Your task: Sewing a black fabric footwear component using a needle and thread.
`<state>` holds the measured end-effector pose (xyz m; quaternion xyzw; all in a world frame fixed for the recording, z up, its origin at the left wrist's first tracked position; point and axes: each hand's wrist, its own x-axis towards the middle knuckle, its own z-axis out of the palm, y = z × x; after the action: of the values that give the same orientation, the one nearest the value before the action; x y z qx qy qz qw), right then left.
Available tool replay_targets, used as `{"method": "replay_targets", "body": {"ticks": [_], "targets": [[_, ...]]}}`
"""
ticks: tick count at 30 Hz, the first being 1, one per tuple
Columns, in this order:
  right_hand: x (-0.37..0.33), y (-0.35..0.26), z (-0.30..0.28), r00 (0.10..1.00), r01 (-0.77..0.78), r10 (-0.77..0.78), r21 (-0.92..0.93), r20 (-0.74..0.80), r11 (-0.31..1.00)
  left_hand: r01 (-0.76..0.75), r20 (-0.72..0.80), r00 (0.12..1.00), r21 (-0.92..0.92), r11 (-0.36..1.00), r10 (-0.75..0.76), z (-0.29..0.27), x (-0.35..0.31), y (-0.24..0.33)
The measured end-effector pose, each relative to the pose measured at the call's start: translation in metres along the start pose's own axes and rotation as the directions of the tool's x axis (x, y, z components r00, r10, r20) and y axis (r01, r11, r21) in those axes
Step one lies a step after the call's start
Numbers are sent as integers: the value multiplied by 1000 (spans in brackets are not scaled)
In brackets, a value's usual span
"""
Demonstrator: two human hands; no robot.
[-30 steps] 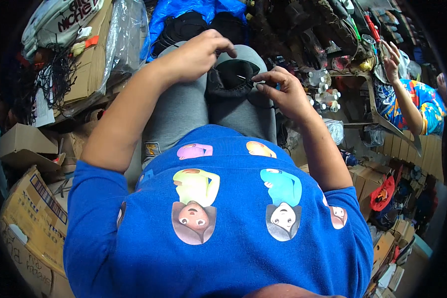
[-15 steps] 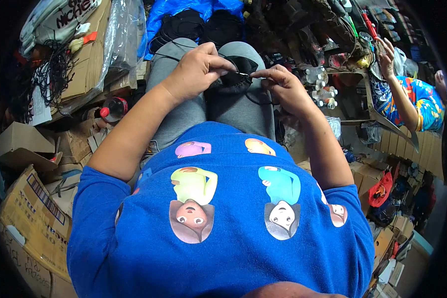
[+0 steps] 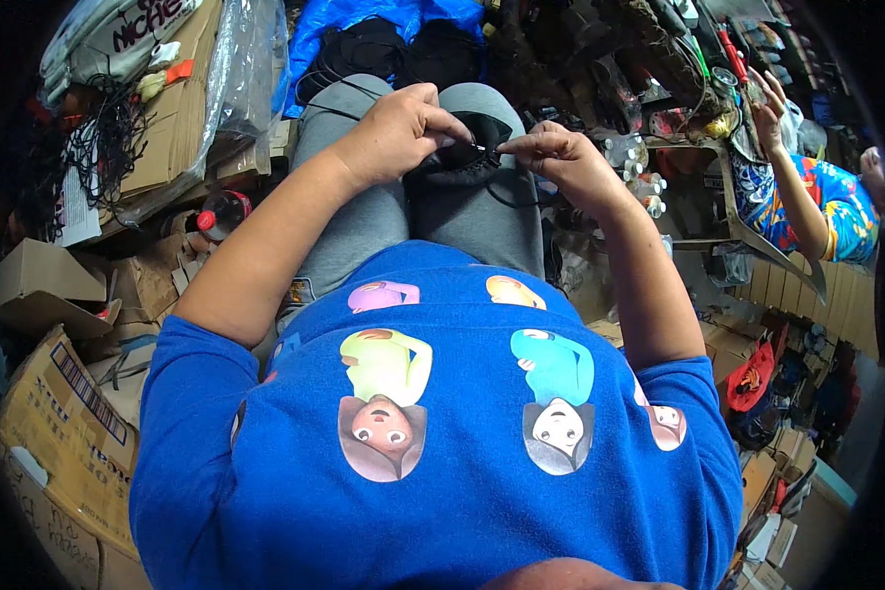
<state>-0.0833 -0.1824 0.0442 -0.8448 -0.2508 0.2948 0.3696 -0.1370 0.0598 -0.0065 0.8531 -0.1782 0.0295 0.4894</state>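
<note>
The work surface is the person's lap in grey trousers, with a black fabric piece lying open on the right thigh, near the knee end. Beyond the knees, two round black bundles sit on blue plastic sheeting. The room is crowded: at the left are flattened cardboard, clear plastic wrap, a tangle of black cord, a red-capped bottle and an open box; at the right, small clear bottles and another person's patterned sleeve. The left hand reaches over the fabric's left edge, pinching a thin bright piece. The right hand is at its right edge, fingers bent; whether they grip anything is unclear.
</note>
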Motion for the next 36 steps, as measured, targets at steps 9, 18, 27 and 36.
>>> {"method": "replay_targets", "body": {"ticks": [9, 18, 27, 36], "targets": [[-5, 0, -2, 995, -54, 44, 120, 86, 991, -90, 123, 988, -24, 996, 93, -4, 4, 5], [-1, 3, 16, 990, -121, 138, 465, -2, 877, 351, 192, 936, -438, 827, -295, 15, 4, 1], [10, -4, 15, 998, -35, 51, 331, -41, 943, 57, 81, 996, -111, 992, -48, 12, 14, 14], [-17, 14, 13, 997, -73, 84, 501, 1, 863, 170, 205, 963, 51, 984, -177, -8, 7, 25]]}}
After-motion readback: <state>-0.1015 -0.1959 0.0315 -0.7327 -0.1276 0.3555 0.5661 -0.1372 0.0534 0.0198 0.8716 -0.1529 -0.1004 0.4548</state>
